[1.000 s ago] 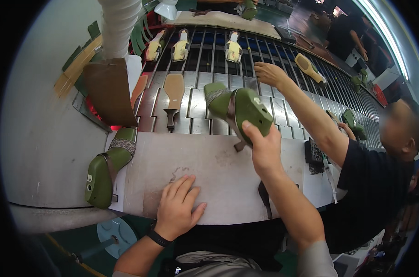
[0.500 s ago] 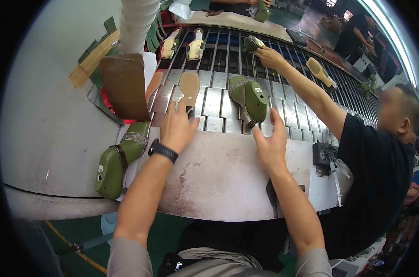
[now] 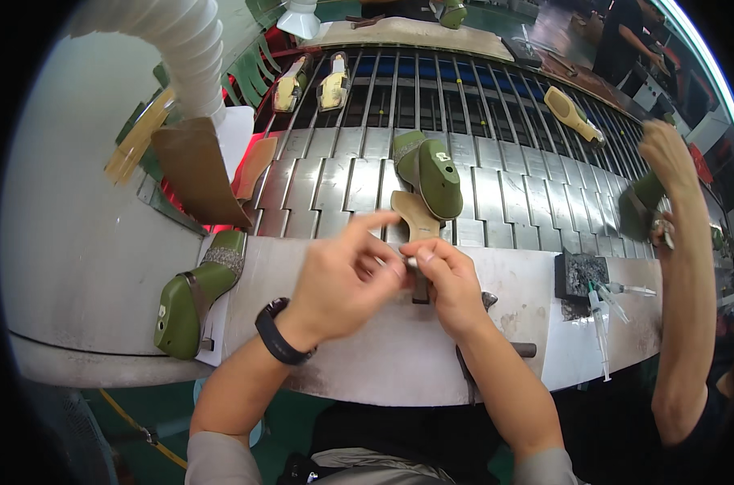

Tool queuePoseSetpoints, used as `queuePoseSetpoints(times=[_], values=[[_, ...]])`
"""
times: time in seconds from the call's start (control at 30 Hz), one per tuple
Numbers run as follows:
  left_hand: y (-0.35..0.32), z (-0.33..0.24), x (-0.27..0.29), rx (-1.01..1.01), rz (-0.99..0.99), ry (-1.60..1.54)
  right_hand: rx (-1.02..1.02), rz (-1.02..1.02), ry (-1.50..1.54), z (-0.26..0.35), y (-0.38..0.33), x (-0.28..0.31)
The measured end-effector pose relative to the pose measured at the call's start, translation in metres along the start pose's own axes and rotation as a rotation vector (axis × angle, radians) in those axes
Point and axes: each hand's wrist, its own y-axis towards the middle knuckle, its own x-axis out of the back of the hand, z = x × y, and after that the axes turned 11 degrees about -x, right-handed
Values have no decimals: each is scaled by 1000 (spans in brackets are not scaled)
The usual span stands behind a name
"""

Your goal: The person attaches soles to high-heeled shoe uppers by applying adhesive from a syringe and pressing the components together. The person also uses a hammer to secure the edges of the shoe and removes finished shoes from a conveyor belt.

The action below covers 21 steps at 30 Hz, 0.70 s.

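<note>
A tan shoe sole (image 3: 416,212) with a dark heel piece is pinched between the thumb and fingers of my right hand (image 3: 447,283). Close beside it, my left hand (image 3: 347,279) is blurred, its index finger reaching toward the sole and its other fingers loosely bent, with nothing visible in them. Just beyond the sole, a green shoe last (image 3: 439,179) with a strap lies on the metal slats, sole side up. Left of my left forearm, another green last (image 3: 191,301) with a glittery strap and a dark band rests on the pale worktop.
Several syringes (image 3: 599,323) and a black block (image 3: 581,279) sit at the right of the worktop (image 3: 342,364). A hammer-like tool (image 3: 522,349) lies under my right forearm. Cream-soled shoes (image 3: 333,85) stand on the rollers. At right, a co-worker's arm (image 3: 682,242) is raised beside another green last (image 3: 643,194).
The tan sole has come off the slats and moved right into my right hand. My hands have drawn together. The co-worker's arm has pulled back to the right, and the far shoe it held has left the rollers.
</note>
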Motion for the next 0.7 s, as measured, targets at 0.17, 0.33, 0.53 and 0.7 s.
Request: queuePoseSetpoints(times=[0.17, 0.33, 0.53, 0.7], values=[[118, 162, 21, 124, -271, 253, -162, -95, -155, 8, -10, 2], [239, 307, 62, 391, -271, 811, -210, -119, -207, 4, -11, 10], [295, 414, 120, 611, -501, 1002, 75, -81, -294, 1, -8, -12], [289, 375, 82, 667, -421, 976, 21, 3, -369, -2, -9, 0]])
